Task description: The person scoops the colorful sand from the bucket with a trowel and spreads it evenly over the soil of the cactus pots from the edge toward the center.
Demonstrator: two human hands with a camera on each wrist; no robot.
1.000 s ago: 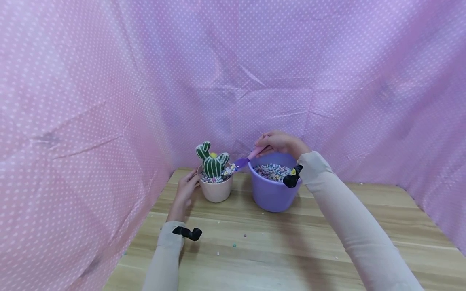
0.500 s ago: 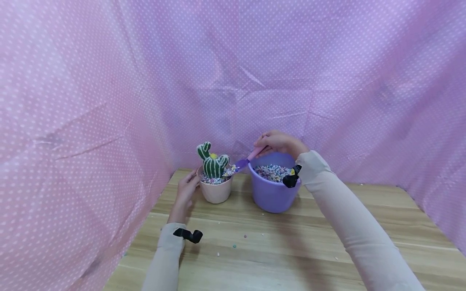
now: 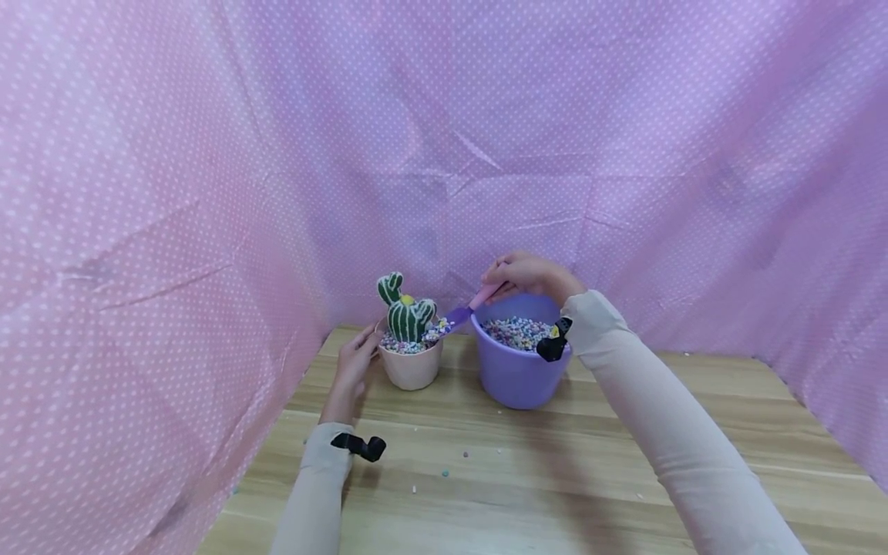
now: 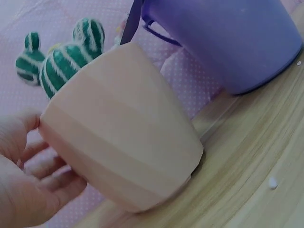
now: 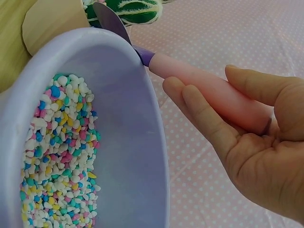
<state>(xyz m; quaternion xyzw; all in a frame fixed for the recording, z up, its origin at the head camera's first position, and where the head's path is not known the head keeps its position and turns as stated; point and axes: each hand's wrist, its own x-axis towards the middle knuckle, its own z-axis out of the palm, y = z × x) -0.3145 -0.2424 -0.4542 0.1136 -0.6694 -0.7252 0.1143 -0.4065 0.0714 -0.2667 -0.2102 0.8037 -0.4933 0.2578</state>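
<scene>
A beige flower pot (image 3: 411,370) with a green-and-white artificial cactus (image 3: 408,317) stands on the table. My left hand (image 3: 355,359) holds the pot's left side, thumb at the rim and fingers against the wall in the left wrist view (image 4: 35,171). Just right of the pot is a purple bucket (image 3: 520,374), part filled with multicoloured pebbles (image 5: 61,152). My right hand (image 3: 530,276) grips the pink handle of a small trowel (image 5: 204,88). The handle crosses above the bucket's rim. Its purple blade (image 3: 458,315) carries pebbles and tilts down at the pot's right rim, beside the cactus.
Pink dotted cloth (image 3: 444,154) hangs behind and on both sides of the wooden table (image 3: 486,501). Several stray pebbles (image 3: 445,473) lie on the tabletop in front of the pot and bucket. A black camera mount sits on each wrist.
Both hands keep almost the same places. The cactus now leans slightly further to the right than a second ago. The trowel blade has dipped a little lower at the pot's rim.
</scene>
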